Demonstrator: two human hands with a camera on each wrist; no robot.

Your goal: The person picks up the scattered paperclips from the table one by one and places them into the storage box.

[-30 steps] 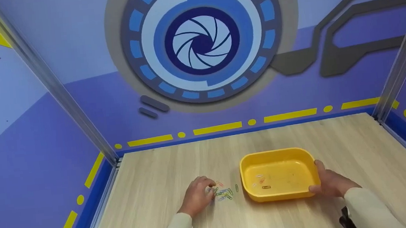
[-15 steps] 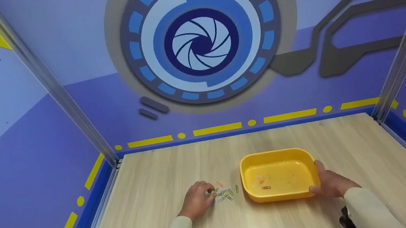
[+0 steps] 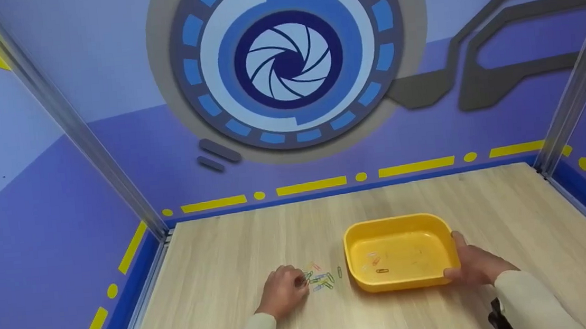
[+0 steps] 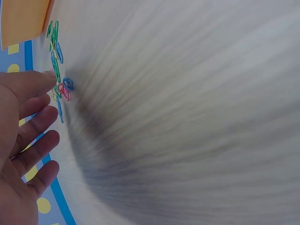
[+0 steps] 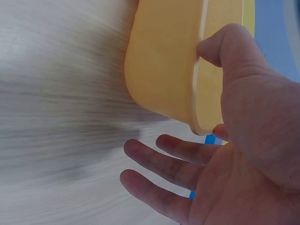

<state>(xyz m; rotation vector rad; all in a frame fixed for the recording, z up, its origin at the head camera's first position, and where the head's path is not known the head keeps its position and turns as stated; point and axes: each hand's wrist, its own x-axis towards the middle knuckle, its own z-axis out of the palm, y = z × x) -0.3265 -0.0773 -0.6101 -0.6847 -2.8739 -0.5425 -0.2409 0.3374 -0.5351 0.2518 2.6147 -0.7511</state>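
A small pile of coloured paper clips [image 3: 322, 279] lies on the wooden table, with one green clip lying apart to its right. My left hand [image 3: 283, 291] is at the pile's left side, fingers loosely bent. In the left wrist view its thumb [image 4: 40, 82] and index tips are slightly apart, right against several clips; nothing is clearly held. To the right stands a shallow yellow plastic tray [image 3: 404, 284] with a few clips [image 3: 377, 261] inside. My right hand [image 3: 474, 264] grips the tray's right end, thumb [image 5: 213, 49] over the rim, while other fingers extend freely below it.
The light wooden tabletop [image 3: 236, 243] runs back to a blue and purple printed wall [image 3: 137, 146]. Metal posts [image 3: 75, 125] rise at both back corners, with side panels at left and right.
My left hand has drawn slightly toward me and left, its fingers shifting at the edge of the clips. The right hand and tray have hardly moved.
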